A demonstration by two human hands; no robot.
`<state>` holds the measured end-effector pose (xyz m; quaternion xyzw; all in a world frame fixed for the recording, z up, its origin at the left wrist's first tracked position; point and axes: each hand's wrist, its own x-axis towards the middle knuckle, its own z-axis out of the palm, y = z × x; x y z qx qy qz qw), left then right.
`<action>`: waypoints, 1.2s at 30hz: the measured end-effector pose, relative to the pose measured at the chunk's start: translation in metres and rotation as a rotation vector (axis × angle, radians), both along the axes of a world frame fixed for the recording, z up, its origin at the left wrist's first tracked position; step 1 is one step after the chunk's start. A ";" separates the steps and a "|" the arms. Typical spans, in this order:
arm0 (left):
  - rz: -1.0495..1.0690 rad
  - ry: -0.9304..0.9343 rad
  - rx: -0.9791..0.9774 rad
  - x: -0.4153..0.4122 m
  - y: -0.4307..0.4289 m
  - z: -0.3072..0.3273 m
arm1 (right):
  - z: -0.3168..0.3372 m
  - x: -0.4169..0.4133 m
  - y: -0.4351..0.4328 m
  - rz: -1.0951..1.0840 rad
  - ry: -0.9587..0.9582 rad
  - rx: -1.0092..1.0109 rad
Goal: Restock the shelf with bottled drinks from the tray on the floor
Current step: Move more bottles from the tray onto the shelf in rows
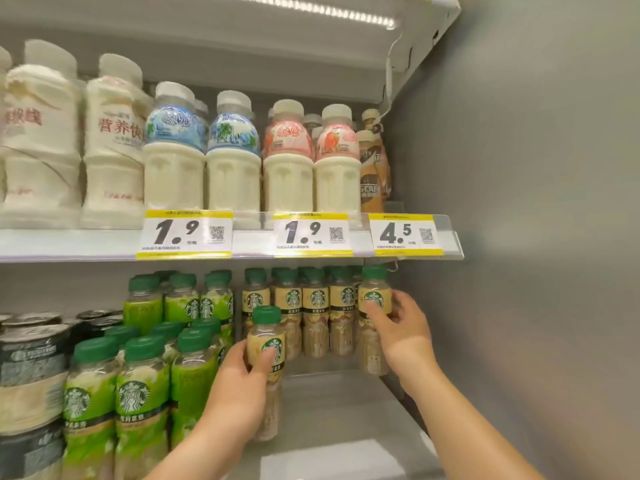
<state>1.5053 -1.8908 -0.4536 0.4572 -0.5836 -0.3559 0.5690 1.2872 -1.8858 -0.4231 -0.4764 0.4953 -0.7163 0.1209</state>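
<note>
The left hand [239, 386] grips a clear plastic coffee bottle with green cap and cream label [266, 341] around its middle. The bottle is upright at the white lower shelf [329, 410], in front of the row of matching bottles [315, 306]. The right hand [403, 332] curls around a second cream-labelled bottle [373, 287], which is upright at the row's right end near the grey side wall [519, 237]. Green-labelled bottles [138, 393] stand just left.

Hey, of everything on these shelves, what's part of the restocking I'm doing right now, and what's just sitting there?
In the job: left hand gripping a tan-label coffee bottle; right hand gripping a second tan-label bottle; matching back row; lower shelf.
Just there: green-label bottles; dark cans; milk drinks above; price tags.
</note>
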 end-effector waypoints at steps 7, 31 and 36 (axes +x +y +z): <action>0.041 0.006 0.049 0.001 -0.008 -0.016 | -0.002 -0.026 -0.054 -0.042 0.012 0.031; 0.289 -1.068 0.232 0.005 0.020 -0.002 | -0.059 -0.034 -0.066 -0.159 0.124 0.187; 0.324 -1.148 0.128 0.001 0.019 -0.017 | -0.065 -0.029 -0.063 -0.256 0.199 0.187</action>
